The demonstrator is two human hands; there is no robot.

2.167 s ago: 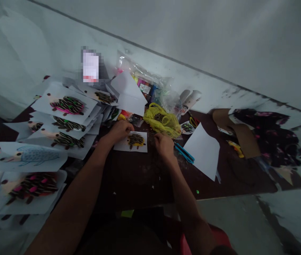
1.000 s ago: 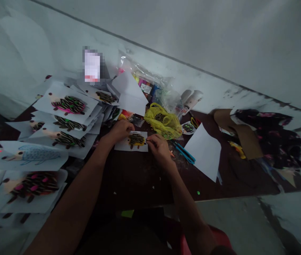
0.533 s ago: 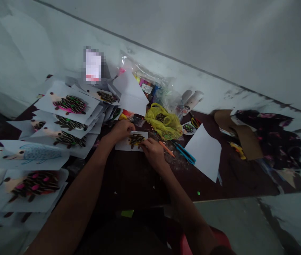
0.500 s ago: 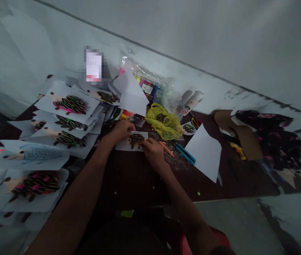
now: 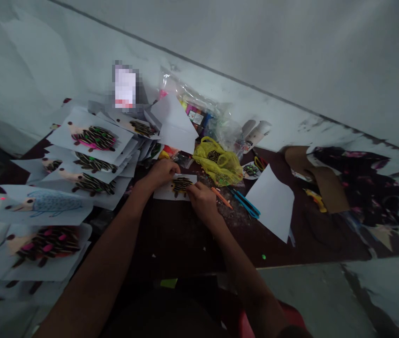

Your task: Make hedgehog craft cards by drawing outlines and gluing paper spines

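Observation:
A small white card lies on the dark table, bearing a hedgehog figure covered in striped seeds over yellow. My left hand rests at the card's upper left edge, its fingers curled together; what they pinch, if anything, is too small to make out. At the figure's right side is my right hand, fingers closed against the seeds and the card's edge. Just right of that hand lie an orange tool and a blue-handled cutter. Behind them sits an open yellow plastic bag with seeds inside.
Stacked hedgehog cards cover the left side. White sheets lie right of the cutter, near scissors. Clear plastic packaging leans at the wall. Brown cardboard, a yellow tool and dark patterned cloth are far right.

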